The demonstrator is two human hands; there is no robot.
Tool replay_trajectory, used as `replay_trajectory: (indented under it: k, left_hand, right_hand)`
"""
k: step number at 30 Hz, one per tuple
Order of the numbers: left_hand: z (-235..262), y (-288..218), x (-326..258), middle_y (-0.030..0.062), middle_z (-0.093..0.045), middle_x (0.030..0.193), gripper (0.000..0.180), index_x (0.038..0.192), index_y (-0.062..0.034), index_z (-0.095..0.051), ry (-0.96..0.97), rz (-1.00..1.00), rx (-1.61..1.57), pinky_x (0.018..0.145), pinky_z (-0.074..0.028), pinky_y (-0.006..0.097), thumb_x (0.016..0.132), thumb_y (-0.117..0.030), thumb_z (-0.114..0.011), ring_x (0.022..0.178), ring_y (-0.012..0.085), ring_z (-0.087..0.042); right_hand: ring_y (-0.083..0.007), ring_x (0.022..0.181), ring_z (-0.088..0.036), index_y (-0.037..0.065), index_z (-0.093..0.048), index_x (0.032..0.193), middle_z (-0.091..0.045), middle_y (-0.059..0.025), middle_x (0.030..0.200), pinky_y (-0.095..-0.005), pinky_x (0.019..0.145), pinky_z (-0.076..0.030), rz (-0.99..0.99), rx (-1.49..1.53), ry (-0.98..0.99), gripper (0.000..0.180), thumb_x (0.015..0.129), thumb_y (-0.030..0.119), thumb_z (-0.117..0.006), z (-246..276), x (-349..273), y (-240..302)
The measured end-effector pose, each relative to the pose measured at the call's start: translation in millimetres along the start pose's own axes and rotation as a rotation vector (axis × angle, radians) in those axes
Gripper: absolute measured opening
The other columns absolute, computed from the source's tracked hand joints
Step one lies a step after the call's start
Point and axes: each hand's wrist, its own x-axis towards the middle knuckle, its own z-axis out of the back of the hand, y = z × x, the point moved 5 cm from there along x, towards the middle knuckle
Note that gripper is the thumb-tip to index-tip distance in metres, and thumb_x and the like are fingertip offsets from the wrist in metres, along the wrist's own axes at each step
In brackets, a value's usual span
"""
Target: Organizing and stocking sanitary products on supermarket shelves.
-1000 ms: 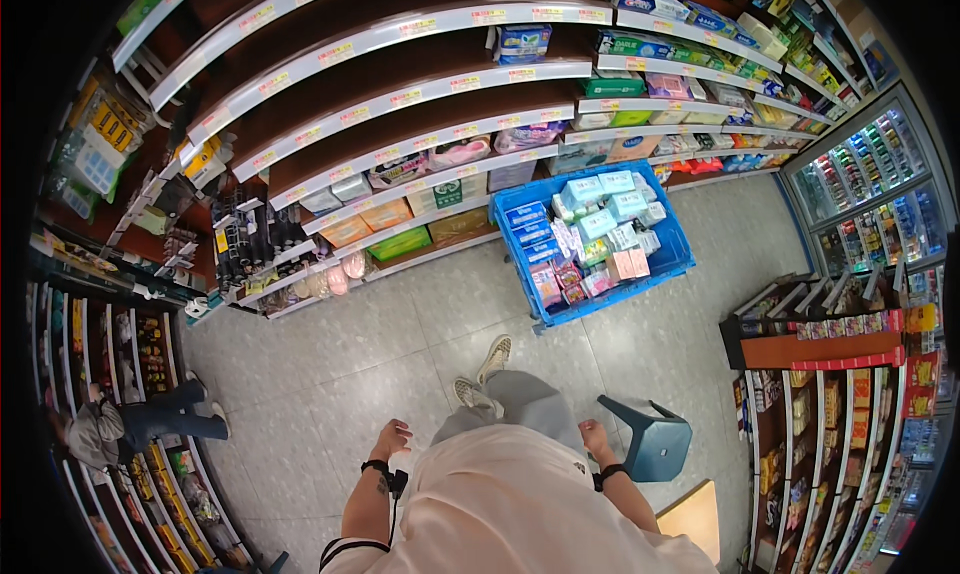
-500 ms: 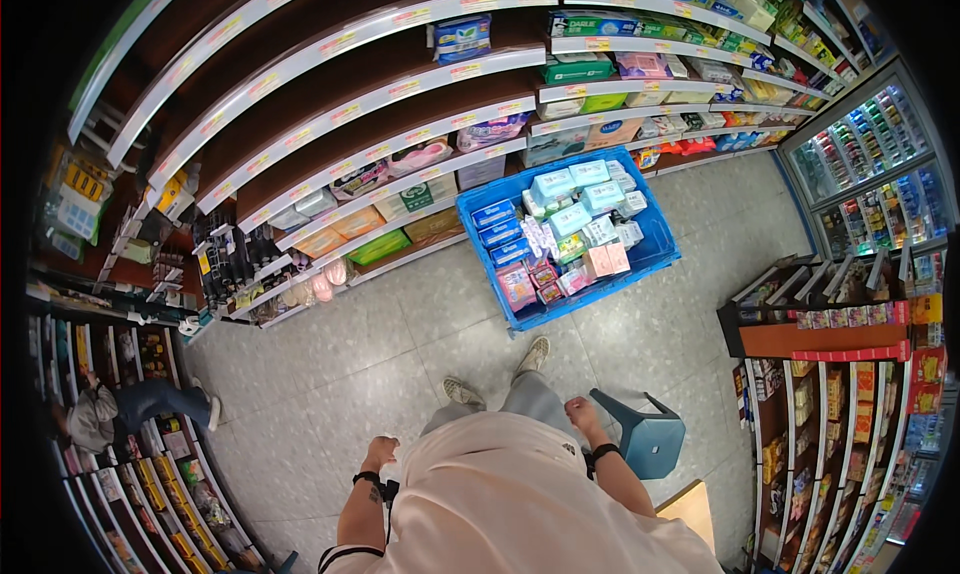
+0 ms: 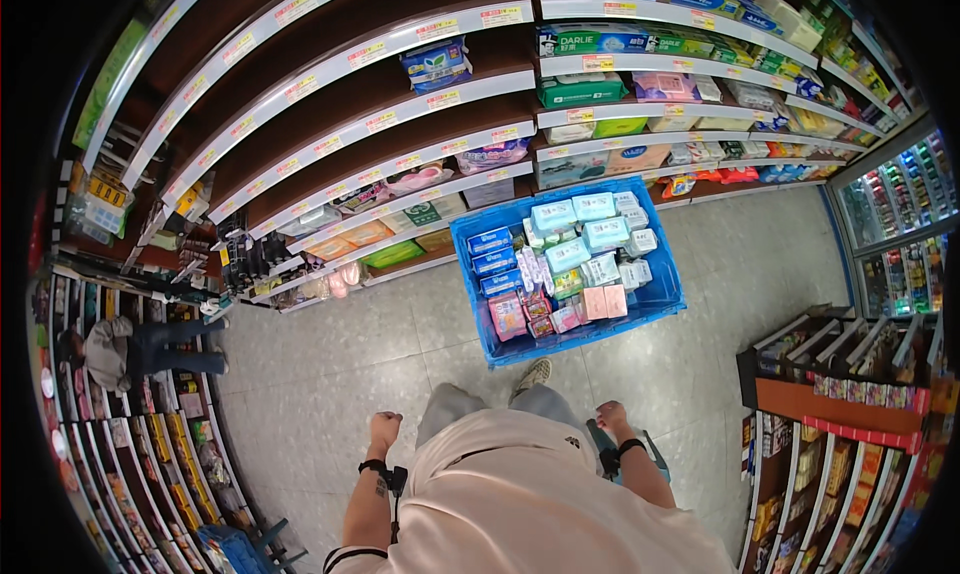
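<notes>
Shop aisle seen from above. The blue plastic crate (image 3: pixel 660 299), packed with boxed and wrapped goods, stands on the grey tiled floor (image 3: pixel 330 374) just in front of the person's shoe (image 3: pixel 532 374) and below the lowest shelf (image 3: pixel 400 274). Its long axis runs left to right, tilted slightly up toward the right; its open top faces upward. Left hand (image 3: pixel 384 429) hangs at the side, loosely curled, its grip empty. Right hand (image 3: pixel 610 419) is likewise loosely closed with nothing in its grip, just above a blue stool (image 3: pixel 655 454). Both hands are well apart from the crate.
</notes>
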Motion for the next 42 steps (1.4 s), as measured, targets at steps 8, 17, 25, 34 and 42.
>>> replay_trajectory:
  k: [8,17,25,34,42]
  left_hand:
    - [-39,67,-76,0.0234,-0.068,0.081,0.029,0.08,0.0004,-0.066,0.076,0.173,0.321,0.075,-0.051,0.045,0.069,-0.026,-0.067,0.082,0.0403,-0.066]
    - [-86,68,-58,0.0117,-0.066,0.081,0.036,0.096,-0.0009,-0.059,0.071,0.273,-0.285,0.062,-0.053,0.035,0.08,-0.03,-0.074,0.074,0.0234,-0.065]
    - [-84,26,-50,0.0082,-0.063,0.085,0.025,0.099,-0.0018,-0.056,-0.046,0.186,-0.606,0.063,-0.056,0.033,0.09,-0.022,-0.067,0.073,0.0179,-0.062]
    - [-109,83,-142,0.0113,-0.065,0.088,0.03,0.105,0.0016,-0.057,0.006,0.56,-0.71,0.061,-0.056,0.031,0.092,-0.024,-0.065,0.073,0.0185,-0.065]
    - [-126,106,-161,0.0138,-0.067,0.092,0.033,0.107,0.0026,-0.058,0.08,0.566,-0.628,0.062,-0.056,0.03,0.09,-0.025,-0.067,0.072,0.0187,-0.067]
  right_hand:
    - [-0.0224,0.057,-0.065,-0.002,-0.067,0.083,-0.065,-0.0137,0.07,-0.0327,0.05,-0.054,-0.004,-0.345,0.503,0.019,0.086,0.017,-0.067,-24,18,159]
    - [-0.0326,0.081,-0.067,0.002,-0.065,0.094,-0.065,-0.0164,0.089,-0.0424,0.072,-0.057,0.975,-1.001,0.506,0.022,0.078,0.016,-0.07,-163,5,300]
    - [-0.0424,0.117,-0.05,0.004,-0.051,0.122,-0.049,-0.0215,0.126,-0.0501,0.094,-0.049,1.158,-1.222,0.142,0.059,0.069,0.005,-0.075,-262,-1,428]
    - [-0.0323,0.109,-0.052,0.006,-0.055,0.116,-0.053,-0.0145,0.111,-0.0435,0.088,-0.044,1.334,-1.708,-0.092,0.051,0.068,0.007,-0.074,-319,19,410]
    - [-0.0323,0.105,-0.05,0.005,-0.056,0.108,-0.05,-0.017,0.109,-0.0425,0.083,-0.042,1.363,-1.675,-0.145,0.031,0.077,0.007,-0.064,-324,32,402]
